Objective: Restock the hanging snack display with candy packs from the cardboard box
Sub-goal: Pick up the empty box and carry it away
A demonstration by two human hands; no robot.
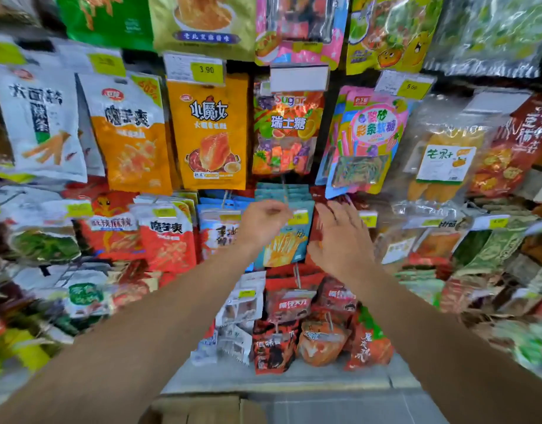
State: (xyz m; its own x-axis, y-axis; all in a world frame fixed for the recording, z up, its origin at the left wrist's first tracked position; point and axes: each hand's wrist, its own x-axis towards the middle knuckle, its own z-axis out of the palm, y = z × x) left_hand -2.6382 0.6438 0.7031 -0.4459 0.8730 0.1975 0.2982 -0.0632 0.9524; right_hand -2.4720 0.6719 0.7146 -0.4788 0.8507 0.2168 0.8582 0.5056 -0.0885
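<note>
Right now the left hand [263, 223] has its fingers curled, seemingly pinching the tip of a thin display hook [284, 191] in front of the teal snack packs [289, 237], though whether it truly grips the rod is hard to tell. The right hand [340, 237] is spread, fingers straight, just beside the teal packs and over a red pack [317, 228]; it holds nothing. No candy pack is in either hand. Just above hangs the Sugar candy pack [285, 133] on its own peg, under a blank white tag [299, 77]. The cardboard box [202, 410] sits near, at bottom centre on the floor, contents hidden. Step looks like tidying or steadying a hook between placements. Next move probably calls for dropping down to the box, taking a pack, and threading its hole onto the hook.
</note>
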